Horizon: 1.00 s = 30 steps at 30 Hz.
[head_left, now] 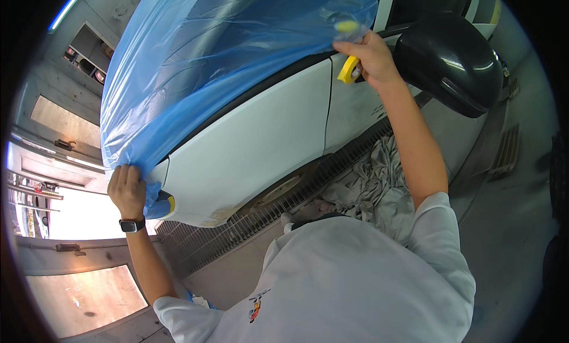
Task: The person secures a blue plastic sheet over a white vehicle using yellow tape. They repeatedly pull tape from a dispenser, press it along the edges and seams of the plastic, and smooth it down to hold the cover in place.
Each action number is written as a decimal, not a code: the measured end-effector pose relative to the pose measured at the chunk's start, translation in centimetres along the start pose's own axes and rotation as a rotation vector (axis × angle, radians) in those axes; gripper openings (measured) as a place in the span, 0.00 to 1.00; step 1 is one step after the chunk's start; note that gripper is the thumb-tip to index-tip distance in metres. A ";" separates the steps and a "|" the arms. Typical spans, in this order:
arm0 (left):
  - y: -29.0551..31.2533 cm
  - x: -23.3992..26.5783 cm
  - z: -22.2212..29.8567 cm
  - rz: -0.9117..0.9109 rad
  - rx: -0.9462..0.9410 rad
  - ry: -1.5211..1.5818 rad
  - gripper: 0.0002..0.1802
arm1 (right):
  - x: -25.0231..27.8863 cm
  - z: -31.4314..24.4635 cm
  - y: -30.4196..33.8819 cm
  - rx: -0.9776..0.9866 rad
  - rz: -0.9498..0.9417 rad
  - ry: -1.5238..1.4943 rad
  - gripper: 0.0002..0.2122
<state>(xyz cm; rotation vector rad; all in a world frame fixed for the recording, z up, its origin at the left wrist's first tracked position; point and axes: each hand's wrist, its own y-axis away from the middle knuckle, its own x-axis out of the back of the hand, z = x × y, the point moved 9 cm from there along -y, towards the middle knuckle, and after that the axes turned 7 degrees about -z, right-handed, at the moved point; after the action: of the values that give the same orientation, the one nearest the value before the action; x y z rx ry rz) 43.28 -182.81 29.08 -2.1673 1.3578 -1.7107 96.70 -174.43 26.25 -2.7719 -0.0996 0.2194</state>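
A thin blue plastic sheet (172, 76) is draped over the upper front of a white car, its lower edge running along the top of the white fender (255, 135). At the car's front corner, the fingers of my left hand (127, 189) are closed on the sheet's edge. My right hand (374, 60) is by the base of the windscreen, holding a roll of yellow masking tape (349, 70). Its thumb and forefinger meet the sheet's edge; whether they pinch it, I cannot tell. A blurred yellow-green patch (347, 26) shows at the sheet just beyond.
To the right of my right hand juts a large black side mirror (450, 64). Crumpled grey cloth (373, 189) lies on the floor beside a metal grating (195, 245). Blue film and yellow tape cover the front corner lamp (163, 205). Booth walls stand at both sides.
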 end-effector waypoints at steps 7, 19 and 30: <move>0.1 -1.3 1.3 -0.215 0.027 0.014 0.07 | 1.4 2.1 2.3 -0.120 0.275 0.285 0.17; -1.4 2.4 4.1 -0.150 0.104 0.045 0.19 | 0.7 2.4 2.8 -0.055 0.214 0.164 0.17; -0.7 1.5 3.2 -0.032 0.068 0.163 0.21 | 1.4 2.8 1.8 -0.025 0.221 0.202 0.17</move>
<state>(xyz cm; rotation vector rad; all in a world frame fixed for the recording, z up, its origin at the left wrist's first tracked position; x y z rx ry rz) 46.28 -184.85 29.36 -2.0648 1.2844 -1.9537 97.67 -174.99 22.86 -2.8100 0.2576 -0.0078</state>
